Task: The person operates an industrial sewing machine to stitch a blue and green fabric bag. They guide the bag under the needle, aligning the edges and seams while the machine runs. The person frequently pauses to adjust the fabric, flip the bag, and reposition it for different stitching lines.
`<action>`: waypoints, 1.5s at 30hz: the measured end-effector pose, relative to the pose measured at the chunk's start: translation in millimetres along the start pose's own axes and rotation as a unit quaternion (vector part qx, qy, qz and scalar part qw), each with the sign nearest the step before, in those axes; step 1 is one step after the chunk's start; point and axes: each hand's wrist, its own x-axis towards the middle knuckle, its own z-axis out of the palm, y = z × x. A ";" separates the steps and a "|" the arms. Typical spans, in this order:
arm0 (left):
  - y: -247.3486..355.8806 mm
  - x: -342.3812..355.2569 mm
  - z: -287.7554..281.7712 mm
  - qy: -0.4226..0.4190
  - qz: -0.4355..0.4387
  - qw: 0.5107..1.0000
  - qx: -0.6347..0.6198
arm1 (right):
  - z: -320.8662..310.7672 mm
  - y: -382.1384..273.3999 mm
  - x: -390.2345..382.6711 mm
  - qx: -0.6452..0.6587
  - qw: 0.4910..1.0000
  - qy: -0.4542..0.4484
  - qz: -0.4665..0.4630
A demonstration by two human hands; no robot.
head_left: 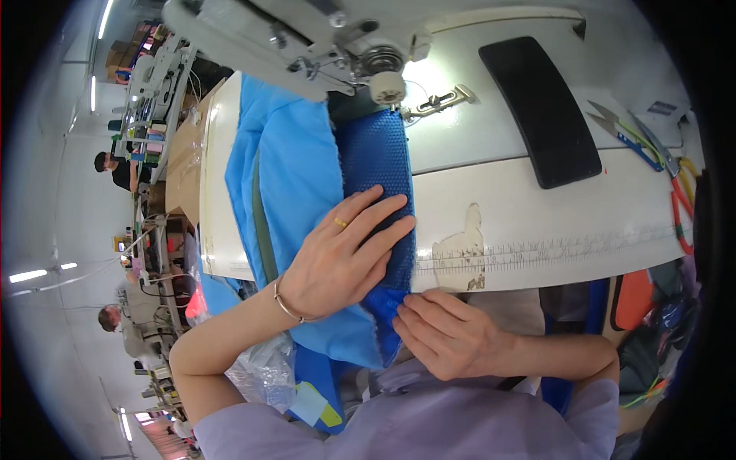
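Note:
My left hand [345,257] lies with fingers extended on a dark blue dimpled fabric [372,153], its wrist over the light blue fabric [284,153] alongside, which has a green strip. My right hand [445,337] pinches the lower edge of the blue fabric at the table's front edge. The far end of the dimpled piece lies under the white roller [387,88] of the sewing machine [307,38], beside a metal guide [445,100].
A black curved pad [537,107], scissors [644,153] and red-handled tools [681,230] are on the right of the table [521,222], which has a printed ruler. A plastic bag [261,360] hangs lower left. Two co-workers [123,169] sit at machines along the left.

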 end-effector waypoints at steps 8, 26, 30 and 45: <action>-7.6 3.9 0.3 0.029 0.009 0.998 -0.059 | -23.9 2.2 11.6 0.044 0.998 -0.043 0.018; -18.8 23.7 5.7 0.061 0.001 0.998 0.033 | -49.5 66.6 40.0 -0.038 0.990 -0.135 -0.016; -23.3 26.8 9.1 0.082 0.017 0.996 0.028 | -48.7 74.0 45.6 -0.081 0.984 -0.159 -0.015; -31.1 17.5 15.3 0.153 0.031 0.988 0.002 | -39.9 97.1 47.0 -0.067 0.990 -0.119 -0.024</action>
